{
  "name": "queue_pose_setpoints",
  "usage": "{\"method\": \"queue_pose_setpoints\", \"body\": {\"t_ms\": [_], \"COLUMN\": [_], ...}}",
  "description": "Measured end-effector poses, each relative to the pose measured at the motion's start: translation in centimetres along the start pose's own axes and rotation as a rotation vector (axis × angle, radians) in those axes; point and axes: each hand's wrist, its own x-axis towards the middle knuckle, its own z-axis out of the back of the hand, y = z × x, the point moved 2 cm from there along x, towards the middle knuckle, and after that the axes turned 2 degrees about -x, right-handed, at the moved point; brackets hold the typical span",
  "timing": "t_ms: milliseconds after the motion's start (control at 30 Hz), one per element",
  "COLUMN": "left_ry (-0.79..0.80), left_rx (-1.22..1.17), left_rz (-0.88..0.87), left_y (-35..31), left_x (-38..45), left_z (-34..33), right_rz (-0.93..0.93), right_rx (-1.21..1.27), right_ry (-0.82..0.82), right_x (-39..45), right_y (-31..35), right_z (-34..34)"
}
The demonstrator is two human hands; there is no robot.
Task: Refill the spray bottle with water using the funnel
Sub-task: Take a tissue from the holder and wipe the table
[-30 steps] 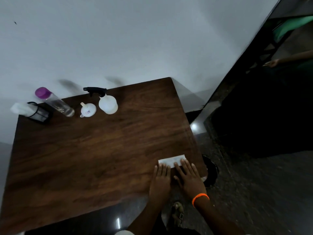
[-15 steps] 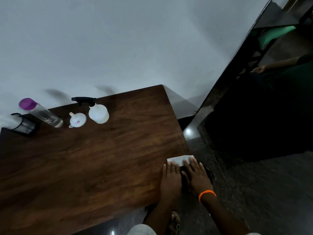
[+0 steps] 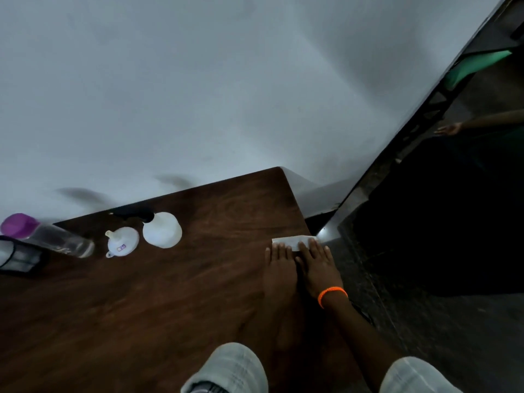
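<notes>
The spray bottle (image 3: pixel 162 230) stands at the table's (image 3: pixel 170 293) far edge, trigger head fitted, funnel (image 3: pixel 122 243) just beside it. Left hand (image 3: pixel 279 268) and right hand (image 3: pixel 319 265) lie flat, released, at the right edge, touching a white paper (image 3: pixel 292 240). Risk: reaching across could topple the light bottle.

A big brown wooden table (image 3: pixel 158 302) stands against a plain white wall (image 3: pixel 198 95). The room is dim. Soft shadows fall on the wall just above the table. To the right, the floor (image 3: pixel 442 330) is dark and speckled, with one small shiny spot of light.
</notes>
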Motion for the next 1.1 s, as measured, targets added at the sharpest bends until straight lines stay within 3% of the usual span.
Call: {"method": "queue_pose_setpoints", "body": {"t_ms": [267,500,733,833,967,1100], "left_ry": [-0.157,-0.308,-0.235,-0.258,-0.297,-0.083], "left_rx": [-0.060,-0.654,-0.891,-0.978,-1.222,-1.375], "left_rz": [-0.072,0.075,0.238,0.278,0.284,0.228], "left_y": [5.4,7.3,6.2,5.6,4.6,2.1], "left_x": [6.4,8.0,8.7,8.9,7.6,5.5], "left_z": [4.9,8.2,7.8,6.2,5.1,4.3], "right_rz": [0.016,0.062,0.158,0.071,-0.021,-0.301], "right_rx": [0.064,0.185,0.418,0.508,0.816,1.077], "right_ry": [-0.036,-0.058,-0.064,-0.037,-0.141,-0.196], "right_x": [9.0,11.4,9.8,9.0,7.2,3.8], "right_y": [2.8,4.4,6.2,6.1,4.8,2.4], "right_z": [2.0,2.4,3.6,3.9,3.6,3.7]}}
